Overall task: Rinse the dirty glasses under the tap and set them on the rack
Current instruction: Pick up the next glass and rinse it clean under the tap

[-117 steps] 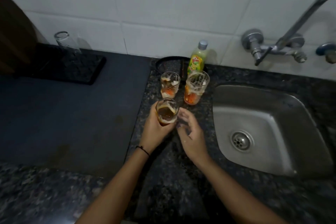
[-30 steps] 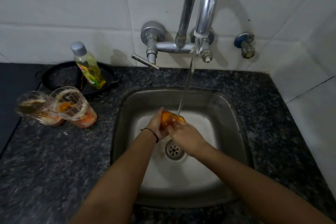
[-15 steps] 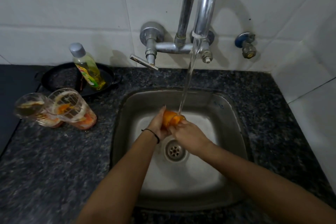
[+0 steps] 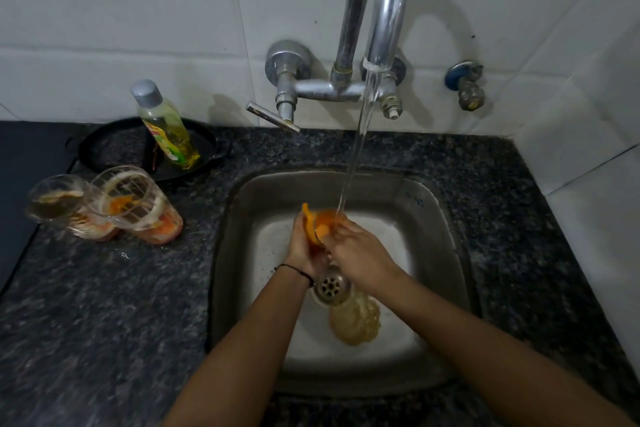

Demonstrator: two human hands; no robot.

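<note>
Orange-smeared glass (image 4: 323, 225) mid-rinse over the sink (image 4: 446, 218) centre, I've left hand (image 4: 304, 250) gripping it, right hand (image 4: 360, 253) curled on its rim; next needs draining, rack unseen.

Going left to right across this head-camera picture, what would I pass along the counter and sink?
Dirty glass → second dirty glass → yellow soap bottle → tap lever → glass under the stream → blue-capped wall valve. The black pan overlaps the glasses and bottle, so I left it out.
</note>
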